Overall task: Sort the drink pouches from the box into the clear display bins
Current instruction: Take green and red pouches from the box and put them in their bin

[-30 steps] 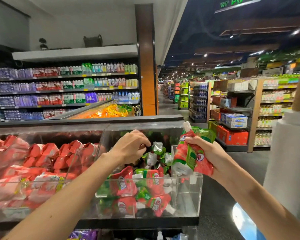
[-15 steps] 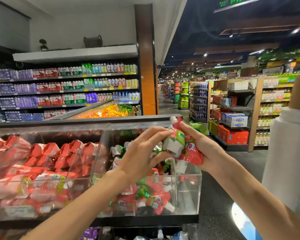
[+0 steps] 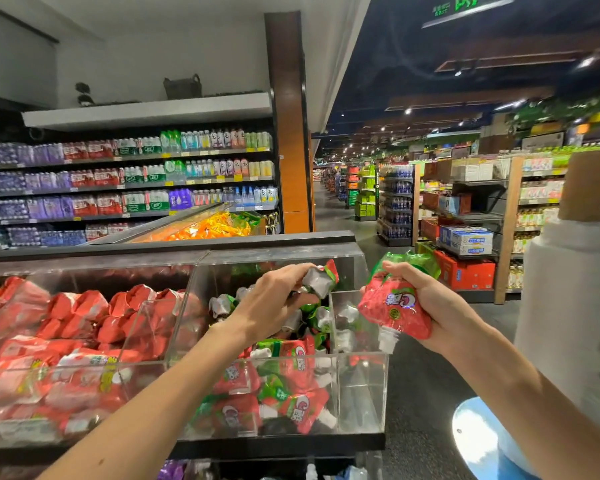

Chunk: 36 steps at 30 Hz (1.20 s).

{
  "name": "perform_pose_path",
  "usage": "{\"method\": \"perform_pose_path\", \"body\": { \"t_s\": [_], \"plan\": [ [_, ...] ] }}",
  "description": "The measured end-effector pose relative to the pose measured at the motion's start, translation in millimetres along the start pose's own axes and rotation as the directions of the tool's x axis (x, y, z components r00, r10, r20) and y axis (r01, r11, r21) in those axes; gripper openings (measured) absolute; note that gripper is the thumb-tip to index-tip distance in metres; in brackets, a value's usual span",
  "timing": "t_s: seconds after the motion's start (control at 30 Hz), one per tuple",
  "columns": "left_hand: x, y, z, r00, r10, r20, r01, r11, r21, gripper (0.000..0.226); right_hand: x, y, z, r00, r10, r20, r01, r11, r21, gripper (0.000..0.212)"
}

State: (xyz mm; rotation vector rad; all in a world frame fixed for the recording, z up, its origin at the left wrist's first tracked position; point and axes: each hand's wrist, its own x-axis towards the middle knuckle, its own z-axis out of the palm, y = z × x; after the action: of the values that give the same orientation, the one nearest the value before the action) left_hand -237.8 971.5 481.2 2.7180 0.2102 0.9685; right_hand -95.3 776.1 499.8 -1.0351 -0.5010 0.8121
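Note:
My left hand (image 3: 274, 303) grips a red-and-green drink pouch (image 3: 321, 277) above the right clear bin (image 3: 361, 393), which holds several matching pouches (image 3: 284, 393). To the right of the bin, my right hand (image 3: 426, 303) is closed on a small bunch of the same red-and-green pouches (image 3: 394, 308), with a white spout pointing down. The left clear bin (image 3: 146, 317) is piled with red pouches (image 3: 66, 341). The source box is not in view.
A white paper roll on a cardboard core (image 3: 568, 306) stands close at the right. Behind the bins runs a dark rail (image 3: 170, 245) and a chest of orange packs (image 3: 201, 228). Drink shelves (image 3: 125, 188) fill the back left; an aisle (image 3: 333, 216) opens behind.
My left hand took one pouch from the bunch in my right hand and carried it left over the right bin. My right hand drew back to the right with the rest.

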Motion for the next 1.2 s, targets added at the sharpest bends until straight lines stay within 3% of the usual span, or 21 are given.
{"method": "perform_pose_path", "body": {
  "t_s": [0.1, 0.2, 0.37, 0.47, 0.67, 0.73, 0.83, 0.9, 0.93, 1.0, 1.07, 1.2],
  "plan": [
    [17.8, -0.5, 7.8, 0.999, 0.02, 0.047, -0.023, 0.999, 0.048, 0.053, -0.6, 1.2, -4.7, 1.0, -0.005, -0.012, 0.005, 1.0, -0.007, 0.026],
    [34.1, -7.5, 18.0, 0.99, -0.057, 0.127, 0.054, 0.998, 0.027, 0.066, -0.8, 3.3, -6.9, 1.0, -0.006, -0.016, 0.006, 1.0, -0.012, 0.023],
    [45.4, -9.7, 39.1, 0.96, -0.123, 0.25, 0.137, 0.99, -0.041, 0.073, -0.7, 6.7, -9.2, 1.0, -0.008, -0.027, 0.006, 0.999, -0.053, 0.036],
    [48.1, -4.5, 43.0, 0.95, -0.148, 0.275, 0.165, 0.985, -0.041, 0.077, -1.4, 6.6, -9.9, 1.0, 0.003, -0.017, -0.004, 0.999, -0.051, 0.02],
    [42.8, 4.3, 31.2, 0.913, -0.125, 0.387, 0.082, 0.988, 0.128, 0.083, -4.1, 12.1, -2.1, 0.999, 0.036, -0.007, -0.036, 0.995, -0.09, 0.028],
    [39.1, 6.1, 19.7, 0.947, -0.134, 0.292, 0.117, 0.99, 0.073, 0.074, -6.1, 13.1, 0.6, 0.999, 0.042, -0.002, -0.042, 0.993, -0.107, 0.029],
    [34.9, 11.4, -8.9, 0.966, -0.205, 0.159, 0.229, 0.961, -0.154, 0.039, -6.7, 11.2, 2.3, 0.999, 0.031, 0.034, -0.025, 0.988, -0.155, 0.024],
    [31.2, 23.8, -32.9, 0.951, -0.223, 0.214, 0.29, 0.886, -0.362, 0.029, -6.8, 9.0, 7.1, 0.994, 0.041, 0.099, -0.021, 0.98, -0.198, 0.021],
    [29.1, 30.8, -44.2, 0.937, -0.217, 0.275, 0.32, 0.849, -0.421, 0.037, -7.8, 8.0, 12.2, 0.988, 0.056, 0.141, -0.024, 0.976, -0.217, 0.02],
    [24.6, 43.1, -61.0, 0.897, -0.184, 0.402, 0.359, 0.835, -0.418, 0.054, -7.6, 8.1, 24.0, 0.976, 0.087, 0.201, -0.033, 0.966, -0.257, 0.017],
    [18.6, 48.9, -67.7, 0.869, -0.152, 0.47, 0.354, 0.855, -0.379, 0.048, -8.1, 9.4, 36.8, 0.964, 0.111, 0.242, -0.038, 0.957, -0.286, 0.014],
    [8.1, 45.2, -72.0, 0.922, -0.2, 0.332, 0.326, 0.863, -0.385, 0.031, -8.1, 11.8, 53.0, 0.946, 0.123, 0.301, -0.031, 0.955, -0.294, 0.014]
  ]
}}
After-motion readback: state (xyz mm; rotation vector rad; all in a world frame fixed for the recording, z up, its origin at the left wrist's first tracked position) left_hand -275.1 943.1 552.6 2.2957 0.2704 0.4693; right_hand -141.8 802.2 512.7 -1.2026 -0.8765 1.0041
